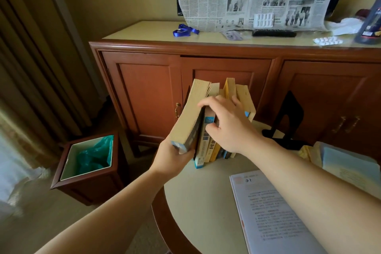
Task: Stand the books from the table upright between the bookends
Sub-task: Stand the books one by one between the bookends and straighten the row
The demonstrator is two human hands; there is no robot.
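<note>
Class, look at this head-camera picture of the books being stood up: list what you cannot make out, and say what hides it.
1. Left bookend: head view, hidden behind the thick book that the left hand grips.
2. Spines in the row of books: partly covered by the right hand.
3. Open book: cut off by the bottom edge, print too small.
4. Black bookend: base partly hidden.
</note>
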